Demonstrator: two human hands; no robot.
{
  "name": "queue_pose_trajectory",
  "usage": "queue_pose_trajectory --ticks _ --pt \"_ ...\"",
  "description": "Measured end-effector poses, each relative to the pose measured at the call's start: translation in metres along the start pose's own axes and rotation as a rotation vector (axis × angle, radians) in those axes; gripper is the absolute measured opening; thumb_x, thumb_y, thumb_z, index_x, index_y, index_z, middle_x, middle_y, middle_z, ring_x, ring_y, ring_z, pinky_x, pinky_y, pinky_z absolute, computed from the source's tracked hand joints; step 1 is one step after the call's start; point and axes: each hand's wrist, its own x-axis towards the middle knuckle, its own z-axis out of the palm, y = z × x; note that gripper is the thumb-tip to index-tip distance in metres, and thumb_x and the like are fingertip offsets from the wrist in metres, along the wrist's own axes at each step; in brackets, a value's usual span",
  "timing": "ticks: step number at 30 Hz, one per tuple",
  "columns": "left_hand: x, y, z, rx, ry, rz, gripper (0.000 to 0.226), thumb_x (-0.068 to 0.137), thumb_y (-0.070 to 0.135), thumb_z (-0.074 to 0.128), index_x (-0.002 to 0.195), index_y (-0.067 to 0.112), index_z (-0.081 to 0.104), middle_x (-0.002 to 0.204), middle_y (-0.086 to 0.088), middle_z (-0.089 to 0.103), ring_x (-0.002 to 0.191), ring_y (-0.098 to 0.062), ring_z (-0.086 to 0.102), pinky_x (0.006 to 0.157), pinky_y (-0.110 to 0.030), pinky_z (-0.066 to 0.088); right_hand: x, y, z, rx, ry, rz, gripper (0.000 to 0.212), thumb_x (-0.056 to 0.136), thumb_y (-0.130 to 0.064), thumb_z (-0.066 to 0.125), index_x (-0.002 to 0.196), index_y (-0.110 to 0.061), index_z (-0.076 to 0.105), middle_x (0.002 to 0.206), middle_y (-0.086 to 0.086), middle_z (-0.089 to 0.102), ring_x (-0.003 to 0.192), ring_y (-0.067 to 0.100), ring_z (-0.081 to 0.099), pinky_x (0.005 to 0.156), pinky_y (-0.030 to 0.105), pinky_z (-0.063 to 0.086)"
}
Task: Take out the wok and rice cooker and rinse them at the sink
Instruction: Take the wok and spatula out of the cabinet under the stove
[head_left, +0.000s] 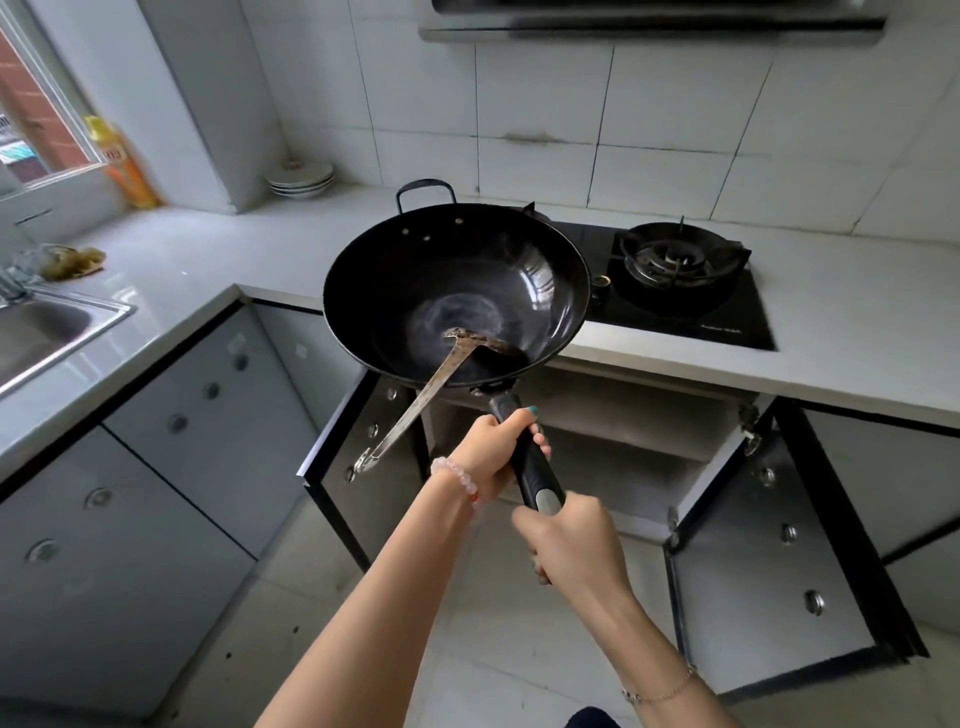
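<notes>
Progress. The wok (457, 291) is out of the cupboard and held in the air. Its bowl hangs over the countertop (208, 260) edge, in front of the gas hob (685, 317).

- The left hand (493, 452) grasps the wok handle (532, 470) close to the bowl, thumb on top.
- The right hand (569, 538) is wrapped round the butt end of the same handle. Neither hand carries anything else.
- A metal spatula (415, 405) rides inside the wok with its blade on the bottom. Its shaft pokes out over the near rim, left of the handle. I judge it could slide if the wok tips.

Left to do.

- Carry the wok to the sink (117, 312), well apart at the far left, and rinse it.
- The rice cooker is not in view, so I take it as not yet fetched. By my reckoning the job is in its early part.

Surface and room.

- The countertop is pale and L-shaped, with a white tiled wall (675, 104) behind it and a range hood (649, 23) above.
- Below the hob both cabinet doors (769, 551) stand open. The inside is dim and I cannot tell what it holds.
- A stack of plates (301, 179) sits in the back corner, and a yellow bottle (124, 166) stands by the window (31, 104).
- A crumpled cloth (72, 260), possibly a scrubber, lies near the sink.
- The floor (467, 649) is pale tile.
</notes>
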Motion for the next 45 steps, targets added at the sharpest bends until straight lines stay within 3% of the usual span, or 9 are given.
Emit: queue_pose_trajectory --ticks 9,14,27,45 --pt "0.041 0.055 -0.022 -0.011 0.032 0.05 0.027 0.095 0.008 0.047 0.069 0.007 0.043 0.054 -0.004 0.045 0.044 -0.013 0.048 0.048 -0.022 0.049 0.057 -0.036 0.029 -0.001 -0.033 -0.048 0.019 0.059 -0.033 0.058 0.061 -0.014 0.056 0.036 -0.004 0.052 0.032 0.01 0.048 0.04 0.024 0.041" --pt "0.085 0.08 -0.027 0.01 0.058 0.033 0.03 0.096 0.01 0.047 0.065 0.008 0.045 0.053 -0.003 0.047 0.043 -0.013 0.05 0.048 -0.021 0.049 0.112 -0.051 0.035 -0.005 -0.054 -0.064 0.015 0.065 -0.025 0.061 0.058 -0.012 0.055 0.035 -0.003 0.053 0.029 0.01 0.049 0.033 0.016 0.034" --pt "0.206 0.155 -0.046 0.012 0.195 0.067 0.03 0.094 0.011 0.049 0.064 0.008 0.046 0.051 -0.003 0.05 0.046 -0.014 0.052 0.052 -0.024 0.051 0.253 -0.106 0.054 -0.054 -0.22 -0.081 0.016 0.069 -0.022 0.063 0.06 -0.009 0.058 0.039 0.0 0.055 0.033 0.013 0.051 0.042 0.024 0.044" --pt "0.343 0.272 -0.188 -0.05 0.209 -0.055 0.032 0.096 0.006 0.045 0.064 0.007 0.043 0.054 -0.005 0.044 0.042 -0.014 0.047 0.047 -0.022 0.048 0.397 -0.179 0.219 -0.074 -0.178 0.044 0.016 0.067 -0.021 0.062 0.057 -0.011 0.054 0.036 -0.003 0.052 0.031 0.012 0.05 0.037 0.021 0.042"
